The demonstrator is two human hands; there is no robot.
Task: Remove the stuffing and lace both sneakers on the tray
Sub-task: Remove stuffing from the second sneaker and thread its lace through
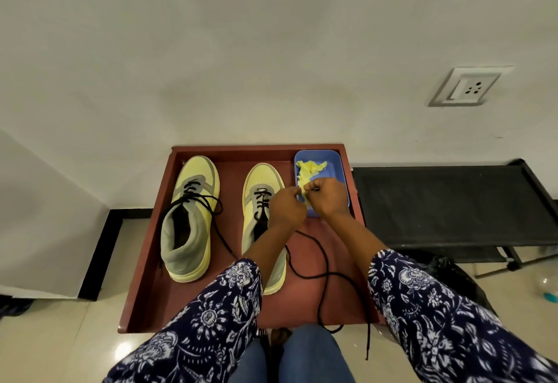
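Head view. I see both hands raised together over the right part of the tray [142,277], fingers curled. My left hand [287,206] and right hand [327,195] meet fingertip to fingertip just above the near end of the blue container [335,161]; the right one pinches a black lace end, and the left also looks pinched on it, though I cannot tell for certain.

Count: two yellow-grey sneakers. Left sneaker [188,219] carries a black lace through its eyelets, ends loose. Right sneaker [262,189] is laced in the lower eyelets only; its lace [324,274] trails across the tray and over the near edge. One container, holding crumpled yellow stuffing [309,168].
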